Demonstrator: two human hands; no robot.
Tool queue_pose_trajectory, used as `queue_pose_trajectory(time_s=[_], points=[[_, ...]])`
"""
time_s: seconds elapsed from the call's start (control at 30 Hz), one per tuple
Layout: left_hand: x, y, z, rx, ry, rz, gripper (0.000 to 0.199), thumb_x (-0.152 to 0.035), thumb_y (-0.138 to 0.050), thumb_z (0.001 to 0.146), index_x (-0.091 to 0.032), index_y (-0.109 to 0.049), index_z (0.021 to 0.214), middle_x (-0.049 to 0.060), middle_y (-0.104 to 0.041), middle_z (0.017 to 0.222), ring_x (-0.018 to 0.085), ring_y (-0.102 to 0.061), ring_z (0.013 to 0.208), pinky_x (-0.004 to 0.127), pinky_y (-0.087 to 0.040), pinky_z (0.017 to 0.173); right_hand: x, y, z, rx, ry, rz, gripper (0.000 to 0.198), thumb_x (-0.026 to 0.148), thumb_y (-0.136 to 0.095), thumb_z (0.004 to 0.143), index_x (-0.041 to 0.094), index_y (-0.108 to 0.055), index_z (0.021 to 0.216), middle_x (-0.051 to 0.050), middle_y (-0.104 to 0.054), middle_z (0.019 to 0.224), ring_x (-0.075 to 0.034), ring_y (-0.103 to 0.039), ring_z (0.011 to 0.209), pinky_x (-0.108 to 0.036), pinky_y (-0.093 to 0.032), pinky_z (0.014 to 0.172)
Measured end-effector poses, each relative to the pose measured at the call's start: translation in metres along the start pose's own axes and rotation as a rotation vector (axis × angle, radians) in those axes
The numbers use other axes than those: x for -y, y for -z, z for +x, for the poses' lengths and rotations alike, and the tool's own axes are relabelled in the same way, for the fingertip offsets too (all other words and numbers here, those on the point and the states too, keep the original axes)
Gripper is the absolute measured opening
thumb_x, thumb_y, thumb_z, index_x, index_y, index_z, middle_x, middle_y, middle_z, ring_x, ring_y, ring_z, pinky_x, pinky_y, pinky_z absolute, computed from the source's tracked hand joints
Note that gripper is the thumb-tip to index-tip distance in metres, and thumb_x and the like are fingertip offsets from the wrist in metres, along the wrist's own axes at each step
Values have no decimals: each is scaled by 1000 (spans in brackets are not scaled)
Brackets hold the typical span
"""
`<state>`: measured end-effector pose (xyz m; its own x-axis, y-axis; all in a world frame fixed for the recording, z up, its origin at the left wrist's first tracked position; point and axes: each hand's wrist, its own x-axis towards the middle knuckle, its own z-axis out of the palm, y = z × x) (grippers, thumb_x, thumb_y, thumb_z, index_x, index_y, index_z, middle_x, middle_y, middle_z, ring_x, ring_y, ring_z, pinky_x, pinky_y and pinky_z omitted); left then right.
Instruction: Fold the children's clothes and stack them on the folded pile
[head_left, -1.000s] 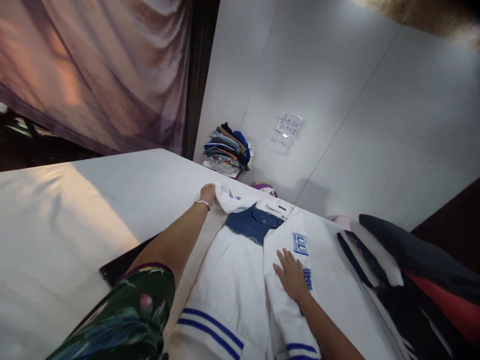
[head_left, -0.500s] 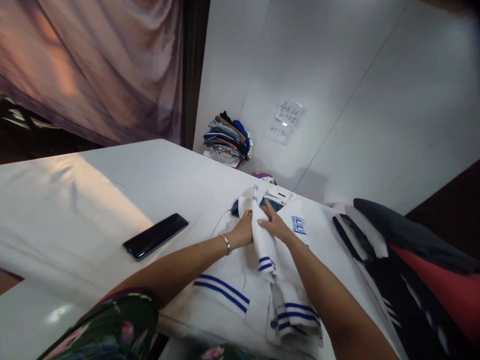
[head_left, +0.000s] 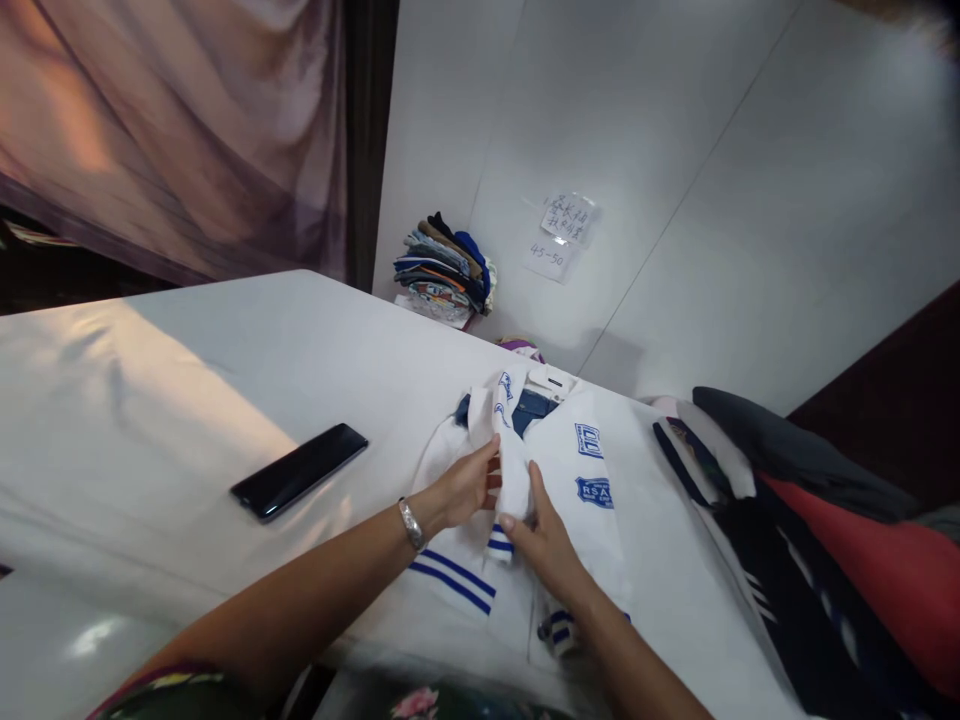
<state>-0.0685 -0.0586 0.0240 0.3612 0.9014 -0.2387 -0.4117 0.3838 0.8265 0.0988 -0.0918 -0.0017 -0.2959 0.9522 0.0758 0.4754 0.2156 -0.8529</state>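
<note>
A white jacket [head_left: 592,545] with blue stripes and blue badges lies front up near the table's front edge, its collar pointing away from me. One of its sleeves [head_left: 514,480] is folded in over the front, with the striped cuff toward me. My left hand [head_left: 469,487] grips the sleeve's left edge, its fingertips partly tucked behind the cloth. On the other side my right hand [head_left: 551,545] pinches the sleeve just above the cuff, thumb on top. Dark blue cloth [head_left: 532,408] shows inside the neck opening.
A black phone [head_left: 300,470] lies on the white table [head_left: 330,340] to the left. Folded clothes [head_left: 446,265] are stacked beyond the far edge. More garments, dark and red [head_left: 847,530], lie along the right. Handwritten notes [head_left: 559,235] hang on the wall.
Both hands have slid down the sleeve toward the cuff, and the sleeve lies flatter. The badges on the jacket front are more exposed. My view has shifted slightly.
</note>
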Motion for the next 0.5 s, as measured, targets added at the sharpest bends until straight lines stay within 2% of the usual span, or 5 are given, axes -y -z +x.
queue_pose_trajectory(time_s=[0.1,0.2,0.27,0.37,0.5], points=[[-3,-21,-1,129,-6,-99,53,-63,-46,86,-20,-63,112,10,-67,107,21,-63,97,31,-53,76,4,0,-5,-86,-89,126,98,45,-68,76,25,-12,154,-4,-25,157,-26,-26,144,-47,-27,117],[-9,-23,1,146,-114,-28,56,-64,-48,85,-22,-59,120,12,-62,122,26,-58,111,37,-53,83,14,18,7,-114,-193,439,92,32,-68,71,25,-23,151,-6,-59,135,-29,-57,121,-48,-46,102],[-13,-7,3,-16,-251,202,55,-59,-55,82,-23,-57,124,12,-55,135,28,-52,121,40,-52,89,23,41,21,-114,-210,673,84,24,-68,68,24,-36,145,-3,-73,108,-27,-69,97,-45,-54,91],[-14,37,3,-414,-441,774,54,-41,-66,77,-23,-55,126,10,-42,149,29,-37,136,40,-37,108,39,85,53,-103,-220,908,57,18,-66,63,19,-59,120,0,-74,78,-24,-71,78,-41,-58,83],[-6,90,-9,-642,-272,1239,56,-34,-66,74,-19,-53,127,16,-47,144,31,-40,135,40,-33,109,61,139,110,-31,-151,1045,28,18,-59,64,17,-64,92,-3,-70,68,-25,-71,78,-44,-59,78]])
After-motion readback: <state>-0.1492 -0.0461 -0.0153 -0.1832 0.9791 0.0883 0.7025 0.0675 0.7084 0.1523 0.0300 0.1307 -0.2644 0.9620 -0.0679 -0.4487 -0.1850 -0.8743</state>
